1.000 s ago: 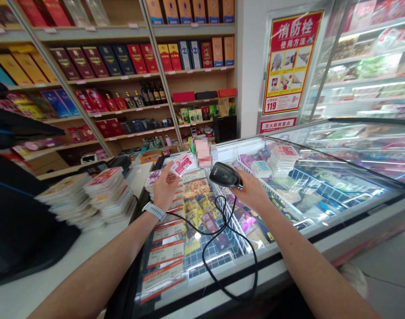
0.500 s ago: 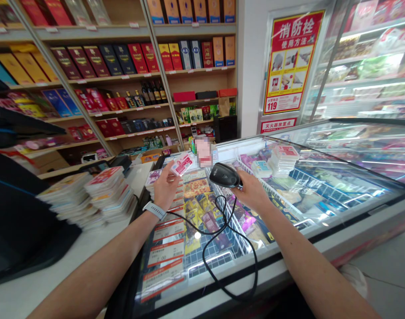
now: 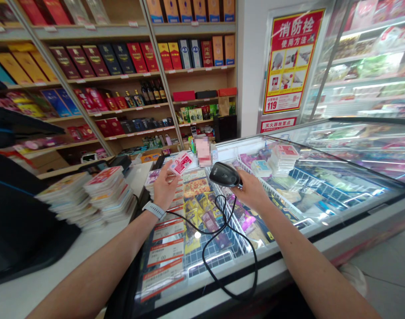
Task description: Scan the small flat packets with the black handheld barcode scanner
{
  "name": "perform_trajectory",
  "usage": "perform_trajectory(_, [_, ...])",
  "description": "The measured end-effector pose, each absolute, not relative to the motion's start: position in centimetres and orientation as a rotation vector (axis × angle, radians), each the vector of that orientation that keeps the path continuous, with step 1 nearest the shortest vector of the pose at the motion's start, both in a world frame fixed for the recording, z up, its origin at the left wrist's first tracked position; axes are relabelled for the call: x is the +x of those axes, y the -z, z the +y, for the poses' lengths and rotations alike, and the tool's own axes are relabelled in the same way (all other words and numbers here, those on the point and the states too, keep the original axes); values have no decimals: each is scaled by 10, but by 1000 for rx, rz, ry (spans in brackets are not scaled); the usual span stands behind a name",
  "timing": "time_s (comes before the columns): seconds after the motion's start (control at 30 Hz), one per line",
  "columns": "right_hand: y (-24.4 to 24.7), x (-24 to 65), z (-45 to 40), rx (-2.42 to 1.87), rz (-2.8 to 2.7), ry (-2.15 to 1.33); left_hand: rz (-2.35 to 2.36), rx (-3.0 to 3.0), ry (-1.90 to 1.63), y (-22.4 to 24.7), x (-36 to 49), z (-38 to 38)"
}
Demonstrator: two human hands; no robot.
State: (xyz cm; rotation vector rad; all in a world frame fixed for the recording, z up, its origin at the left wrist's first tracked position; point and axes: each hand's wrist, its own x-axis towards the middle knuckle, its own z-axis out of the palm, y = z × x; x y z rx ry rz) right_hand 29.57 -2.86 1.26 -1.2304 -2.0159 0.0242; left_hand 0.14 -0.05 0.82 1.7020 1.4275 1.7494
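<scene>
Packet (image 3: 182, 163) pinched in left hand (image 3: 165, 186), centre frame | black barcode scanner (image 3: 224, 174) gripped in right hand (image 3: 251, 191), just right of it | both above glass-topped freezer (image 3: 308, 241) | scanner cord (image 3: 202, 257) looped over glass

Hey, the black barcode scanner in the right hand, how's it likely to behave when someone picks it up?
The black barcode scanner probably feels light, since the right hand holds it up at one end. Its glossy shell may be slightly slippery. The black cable, looping across the glass freezer lid, could drag or snag.
</scene>
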Motion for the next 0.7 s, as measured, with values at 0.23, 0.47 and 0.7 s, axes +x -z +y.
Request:
perform_trajectory(0.23, [-13,295,-29,-1235,-2016,-28,1441,1728,-1736,-5,0,1])
perform_trajectory(0.47, [-14,295,-30,-1240,-2013,-41,1437,1751,-1738,-6,1,0])
perform_trajectory(0.7, [-16,296,-31,-1246,-2015,-28,1468,1767,-1729,-3,-3,2])
